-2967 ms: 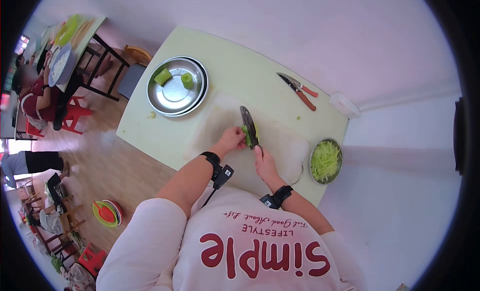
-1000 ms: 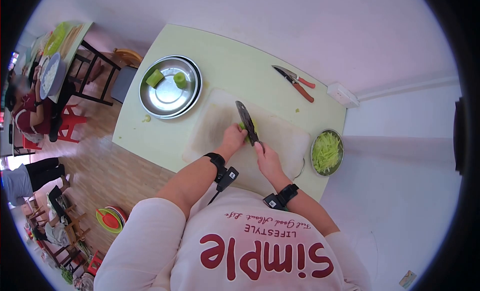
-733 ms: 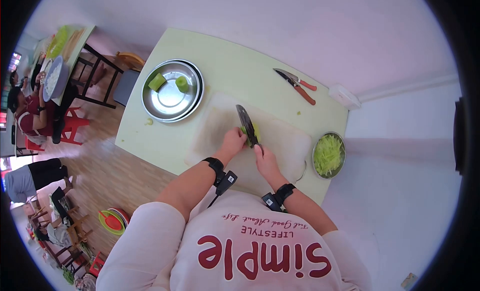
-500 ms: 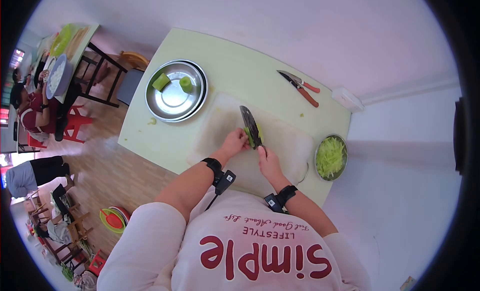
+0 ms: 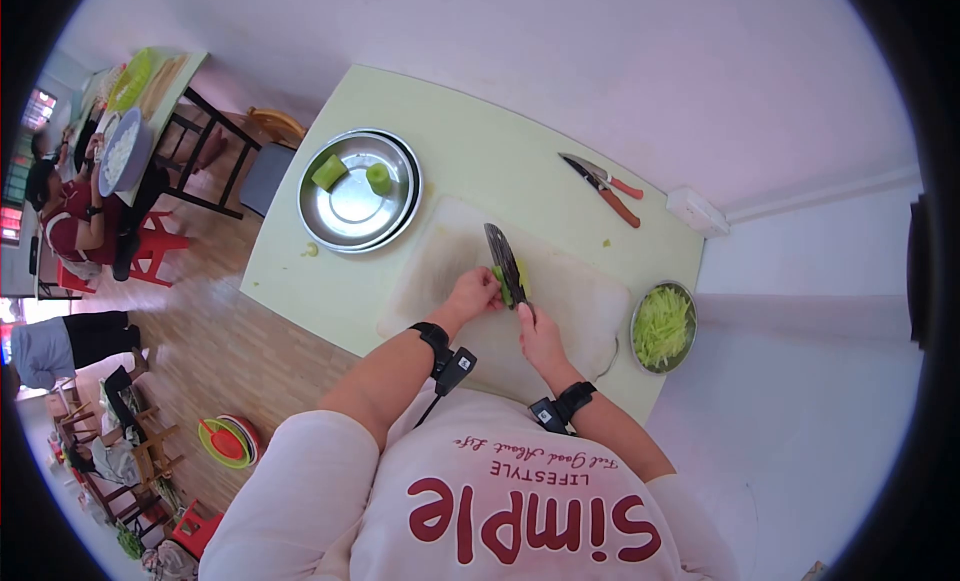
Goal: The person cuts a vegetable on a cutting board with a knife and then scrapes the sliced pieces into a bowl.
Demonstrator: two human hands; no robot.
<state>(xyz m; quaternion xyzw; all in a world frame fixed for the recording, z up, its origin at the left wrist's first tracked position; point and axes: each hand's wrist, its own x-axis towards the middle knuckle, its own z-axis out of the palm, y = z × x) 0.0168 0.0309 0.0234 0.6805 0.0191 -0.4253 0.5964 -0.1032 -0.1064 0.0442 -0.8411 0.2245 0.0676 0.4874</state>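
My left hand point(image 5: 474, 293) has its fingers closed on a short piece of green vegetable point(image 5: 502, 286) over the cutting board. The exact kind of vegetable is too small to tell. In my right hand point(image 5: 541, 339) is the handle of a dark-bladed kitchen knife point(image 5: 503, 256). Its blade lies against the piece, close to my left fingertips, and points away from me. Pale green slices point(image 5: 523, 273) show just right of the blade. Beneath both hands lies the whitish cutting board point(image 5: 570, 316), with a darker stain on its left part.
Stacked metal plates point(image 5: 345, 243) with two green chunks point(image 5: 379, 179) stand at the table's back left. Two knives point(image 5: 604, 189) lie at the far right edge. A metal bowl point(image 5: 690, 353) of green shreds point(image 5: 660, 326) sits right. People point(image 5: 85, 216) are at another table, left.
The whole scene sits slightly lower in view as the head camera shifts. Both hands keep nearly the same hold on the vegetable and the knife.
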